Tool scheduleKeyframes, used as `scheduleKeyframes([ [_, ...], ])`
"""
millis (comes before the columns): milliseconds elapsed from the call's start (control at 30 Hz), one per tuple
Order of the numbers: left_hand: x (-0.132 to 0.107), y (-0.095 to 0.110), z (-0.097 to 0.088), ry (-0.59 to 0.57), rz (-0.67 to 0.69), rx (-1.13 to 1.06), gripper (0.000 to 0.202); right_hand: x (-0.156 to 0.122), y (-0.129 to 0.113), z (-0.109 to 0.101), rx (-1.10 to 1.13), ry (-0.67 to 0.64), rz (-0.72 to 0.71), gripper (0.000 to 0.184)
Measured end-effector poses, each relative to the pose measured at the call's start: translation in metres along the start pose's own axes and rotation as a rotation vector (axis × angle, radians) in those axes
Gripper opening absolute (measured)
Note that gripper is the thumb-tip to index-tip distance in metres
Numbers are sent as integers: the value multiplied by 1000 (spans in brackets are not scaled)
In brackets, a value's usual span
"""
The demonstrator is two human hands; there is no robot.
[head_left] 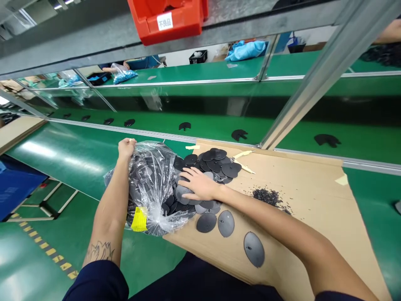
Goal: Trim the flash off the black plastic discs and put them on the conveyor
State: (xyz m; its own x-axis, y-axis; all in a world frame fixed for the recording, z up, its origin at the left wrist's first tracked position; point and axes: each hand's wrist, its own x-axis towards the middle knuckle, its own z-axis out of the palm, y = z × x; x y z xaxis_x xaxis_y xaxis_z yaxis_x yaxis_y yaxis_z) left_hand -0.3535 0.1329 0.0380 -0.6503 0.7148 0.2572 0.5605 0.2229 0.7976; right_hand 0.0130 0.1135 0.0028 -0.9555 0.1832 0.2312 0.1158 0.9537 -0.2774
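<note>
My left hand (126, 149) is closed at the far upper edge of a clear plastic bag (150, 167), pinching its film. The bag lies on its side, full of black round discs, with a yellow label (139, 219) on its near side. Its mouth faces right, where a pile of black discs (216, 161) spreads onto a cardboard sheet (307, 184). My right hand (200, 184) lies flat over the discs at the mouth, fingers spread and pointing left. Closer to me, a few single discs, including one grey-looking disc (254, 249), lie apart on the cardboard.
Small black bits (267, 195) are scattered on the cardboard, near strips of tape (244, 154). Behind a metal rail, black parts (239, 134) lie spaced along a green belt (209, 129). A slanted metal post (300, 88) stands at right; a red bin (169, 21) sits overhead.
</note>
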Motion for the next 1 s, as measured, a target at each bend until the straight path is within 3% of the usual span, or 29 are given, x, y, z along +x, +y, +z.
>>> scheduleKeyframes([
  [100, -2, 10, -2, -12, 65, 153, 15, -12, 19, -10, -24, 26, 39, 43],
  [200, -2, 30, 8, -83, 218, 243, 10, -12, 31, -18, -46, 50, 102, 41],
  [300, -5, 57, 32, -244, 405, 267, 5, -20, 30, -32, -61, 89, 216, 41],
  [367, -19, 77, 54, -397, 524, 240, 10, -41, 16, -44, -76, 119, 333, 44],
  [467, -70, 111, 85, -724, 783, 171, 17, -98, -34, -54, -66, 122, 548, 44],
  [567, -154, 136, 93, -1090, 1300, 142, 24, -151, -109, -43, -87, 94, 808, 48],
  [633, -210, 140, 88, -1175, 1619, 95, 28, -170, -152, -23, -246, 70, 1040, 58],
  [733, -262, 128, 81, -1191, 1905, 68, 43, -176, -188, 7, -386, 47, 1225, 40],
  [833, -268, 112, 84, -1156, 1937, 183, 42, -175, -198, 19, -427, 81, 1248, 29],
  [1000, -252, 111, 87, -1034, 1704, 477, 34, -191, -203, 13, -438, 83, 1127, 31],
])
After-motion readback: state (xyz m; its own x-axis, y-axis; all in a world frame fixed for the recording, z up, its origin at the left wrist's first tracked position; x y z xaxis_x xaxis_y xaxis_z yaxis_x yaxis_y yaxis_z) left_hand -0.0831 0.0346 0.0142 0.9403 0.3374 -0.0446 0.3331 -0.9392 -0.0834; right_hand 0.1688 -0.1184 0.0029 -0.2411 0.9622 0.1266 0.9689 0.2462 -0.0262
